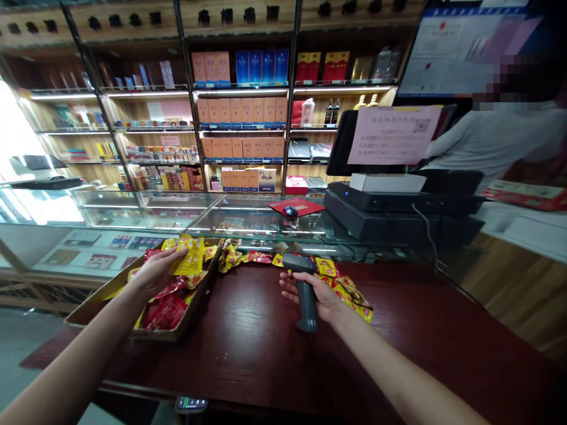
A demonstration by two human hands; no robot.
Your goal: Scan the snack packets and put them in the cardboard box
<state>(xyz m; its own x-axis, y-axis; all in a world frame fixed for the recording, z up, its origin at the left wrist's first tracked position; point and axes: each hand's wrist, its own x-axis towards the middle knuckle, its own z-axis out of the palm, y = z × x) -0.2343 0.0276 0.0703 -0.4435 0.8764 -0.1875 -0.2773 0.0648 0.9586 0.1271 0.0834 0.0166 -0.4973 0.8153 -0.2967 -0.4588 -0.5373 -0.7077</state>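
Observation:
Over a cardboard box (181,332) of red and yellow snack packets, my left hand (156,273) grips a yellow packet (191,255). Red packets (165,313) lie in the box below that hand. At the middle of the dark red table, my right hand (315,290) is at a black handheld scanner (306,304), its thumb across the handle and the other fingers partly behind it. The scanner's head points left. More yellow packets (352,295) lie on the table to the right of the scanner, and a row of packets (259,257) runs along the glass counter.
The dark red table (248,354) fills the foreground. Behind it stands a glass counter (230,206) with a mouse (290,211) on a red mat (310,206). A monitor (343,144) and a black cash drawer (367,215) are at the right. A person (500,136) stands beyond them.

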